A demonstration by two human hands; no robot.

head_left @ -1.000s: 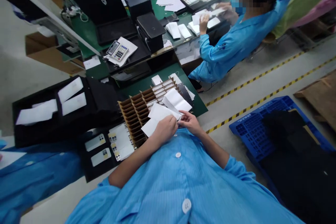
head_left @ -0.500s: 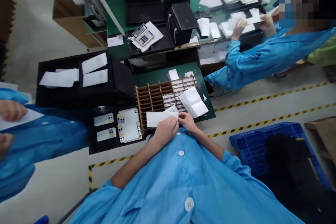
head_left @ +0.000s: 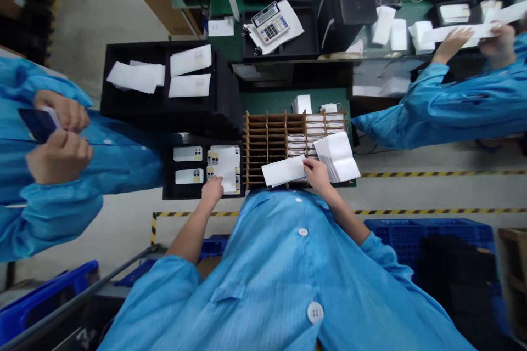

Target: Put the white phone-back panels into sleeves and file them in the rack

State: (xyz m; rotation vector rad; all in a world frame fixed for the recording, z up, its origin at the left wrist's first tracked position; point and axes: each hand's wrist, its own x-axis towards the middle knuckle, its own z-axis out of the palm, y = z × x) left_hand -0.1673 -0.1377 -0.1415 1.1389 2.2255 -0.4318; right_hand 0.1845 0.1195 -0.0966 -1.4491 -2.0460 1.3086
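Note:
My right hand [head_left: 318, 174] pinches one end of a white sleeve [head_left: 283, 170] over the near edge of a brown cardboard divider rack [head_left: 267, 142]. A stack of more white sleeves [head_left: 337, 157] fans out just to its right. My left hand [head_left: 212, 190] has reached left and rests with curled fingers on the stack of white phones [head_left: 224, 163] in a black tray [head_left: 173, 192]; its fingertips are hidden. Two single white phones [head_left: 187, 153] lie further left in that tray.
A larger black tray [head_left: 119, 104] with white sleeves stands behind. A co-worker's hands [head_left: 57, 142] at left hold a dark phone; another co-worker's hands [head_left: 473, 41] work at the far right. A calculator [head_left: 270, 22] sits on the green bench. A blue pallet [head_left: 432, 230] lies at right.
My left hand let go of the white sleeve and moved left to the phone stack. My right hand keeps the sleeve. The view swung left.

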